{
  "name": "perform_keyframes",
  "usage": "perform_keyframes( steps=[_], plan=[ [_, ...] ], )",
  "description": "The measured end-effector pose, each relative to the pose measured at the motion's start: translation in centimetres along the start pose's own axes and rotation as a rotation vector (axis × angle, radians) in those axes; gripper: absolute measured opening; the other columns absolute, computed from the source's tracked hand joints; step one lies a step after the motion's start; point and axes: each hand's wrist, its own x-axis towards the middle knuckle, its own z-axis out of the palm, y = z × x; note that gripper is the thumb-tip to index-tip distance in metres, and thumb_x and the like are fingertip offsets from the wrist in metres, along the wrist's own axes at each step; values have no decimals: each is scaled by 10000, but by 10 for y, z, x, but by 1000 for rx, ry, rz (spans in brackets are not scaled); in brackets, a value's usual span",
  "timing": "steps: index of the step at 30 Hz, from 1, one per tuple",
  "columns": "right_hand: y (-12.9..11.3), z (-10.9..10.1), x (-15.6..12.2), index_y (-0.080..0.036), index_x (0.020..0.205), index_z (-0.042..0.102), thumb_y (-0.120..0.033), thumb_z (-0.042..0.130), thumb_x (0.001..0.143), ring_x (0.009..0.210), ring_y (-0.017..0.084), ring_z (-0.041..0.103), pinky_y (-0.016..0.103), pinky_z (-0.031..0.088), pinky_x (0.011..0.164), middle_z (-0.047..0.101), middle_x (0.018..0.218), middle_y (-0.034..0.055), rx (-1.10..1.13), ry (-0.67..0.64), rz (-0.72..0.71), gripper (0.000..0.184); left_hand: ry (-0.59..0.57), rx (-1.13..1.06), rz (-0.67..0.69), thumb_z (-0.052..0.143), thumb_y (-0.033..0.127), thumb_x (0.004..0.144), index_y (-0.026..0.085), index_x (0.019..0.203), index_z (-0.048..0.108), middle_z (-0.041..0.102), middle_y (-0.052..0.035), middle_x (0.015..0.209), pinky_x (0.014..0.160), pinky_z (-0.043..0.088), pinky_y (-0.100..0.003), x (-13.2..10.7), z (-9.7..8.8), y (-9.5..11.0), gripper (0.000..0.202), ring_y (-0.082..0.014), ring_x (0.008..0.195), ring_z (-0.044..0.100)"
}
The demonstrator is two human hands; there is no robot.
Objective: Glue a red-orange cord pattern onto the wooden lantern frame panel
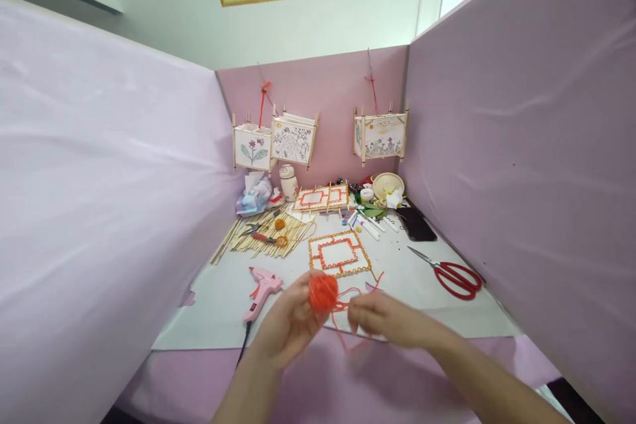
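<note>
My left hand (293,318) is closed around a ball of orange-red yarn (323,293) above the table's front edge. Loose strands of the same yarn run from the ball to my right hand (373,315), whose fingers are curled together on the strand, slightly smeared by motion. One loop hangs down below the hands. Just behind them, a square panel (340,253) lies flat on the table, with a wavy ochre border and an inner orange-red frame on white.
A pink glue gun (262,290) lies left, with red-handled scissors (454,278) and a black phone (417,223) right. Thin sticks (238,242), pliers (265,238) and a second panel (322,198) are farther back. Paper lanterns (382,136) hang before the pink back wall.
</note>
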Motion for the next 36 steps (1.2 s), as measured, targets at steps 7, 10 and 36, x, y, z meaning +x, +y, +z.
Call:
perform_keyframes(
  steps=[7,10,36],
  plan=[
    [-14,-4,-2,-200,687,425,-506,404,966,603,112,357,242,290,569,408,637,-38,-98,319,-80,415,247,819,294,647,131,699,185,860,585,599,-21,850,723,430,-275,5,4,-35,181,-155,791,541],
    [-15,15,-8,-196,769,535,-389,426,971,639,116,444,239,319,604,511,680,-28,-175,148,-137,300,314,501,338,662,221,744,182,912,570,600,-33,900,756,449,-277,11,1,-30,195,-162,842,564],
    [0,25,-15,-192,769,530,-268,460,929,668,112,481,230,347,627,557,714,-31,-197,71,-87,190,249,216,134,684,252,728,159,882,580,623,-27,851,707,430,-254,8,-9,-48,208,-134,761,562]
  ],
)
